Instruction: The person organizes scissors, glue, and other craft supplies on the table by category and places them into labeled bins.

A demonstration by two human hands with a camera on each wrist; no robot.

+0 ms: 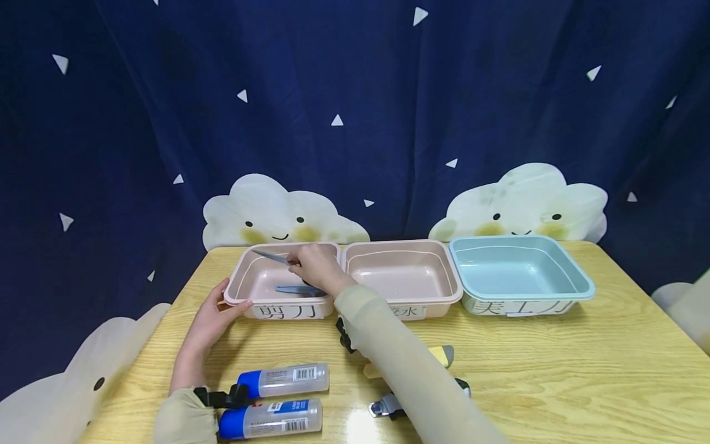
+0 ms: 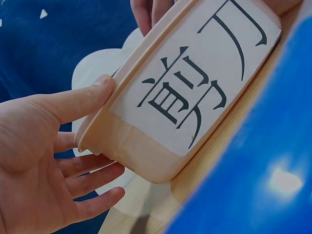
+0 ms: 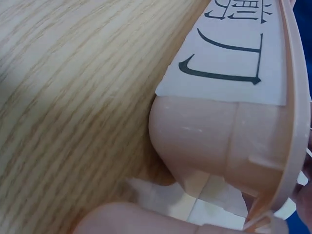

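My right hand [image 1: 317, 266] is over the left pink bin [image 1: 237, 285], gripping a pair of scissors [image 1: 270, 255] whose closed metal blades point left; the handles are mostly hidden by the fingers. Below that hand, a blue-grey pointed blade [image 1: 299, 289] shows inside the bin. At the bin's left end, my left hand [image 1: 213, 320] holds the rim. In the left wrist view the thumb [image 2: 100, 90] presses the front of the rim and the other fingers lie behind and under it. A white label [image 2: 195, 73] with black characters is on the bin's front.
A second pink bin [image 1: 399, 246] and a blue bin [image 1: 521, 240] stand to the right in a row. Nearer lie two blue-capped glue bottles [image 1: 291, 379], a yellow utility knife [image 1: 440, 354] and a grey-black utility knife [image 1: 388, 406], both partly behind the right sleeve.
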